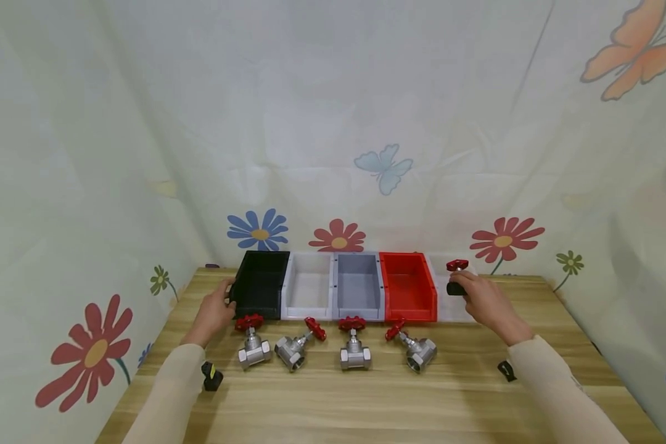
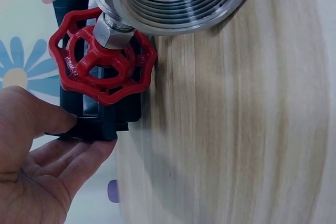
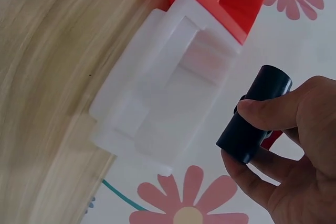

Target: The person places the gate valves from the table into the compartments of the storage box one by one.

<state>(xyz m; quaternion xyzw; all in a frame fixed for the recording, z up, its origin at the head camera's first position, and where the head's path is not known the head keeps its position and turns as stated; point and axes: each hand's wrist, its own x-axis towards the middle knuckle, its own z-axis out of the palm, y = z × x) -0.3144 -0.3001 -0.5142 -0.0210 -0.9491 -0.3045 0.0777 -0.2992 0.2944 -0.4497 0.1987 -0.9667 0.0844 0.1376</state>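
Note:
My left hand pinches the left side of the black bin between thumb and fingers; the left wrist view shows the grip at the bin's edge. Up at the right, my right hand holds a valve with a black body and a red handwheel. This valve is raised over or beside a translucent white bin; its exact height is hard to tell. Four-way detail aside, several steel valves with red handwheels lie in front of the bins, the leftmost valve closest to my left hand.
Between the black and translucent bins stand a white bin, a grey bin and a red bin, side by side. A printed curtain hangs behind the wooden table. Small black items show beside the sleeves.

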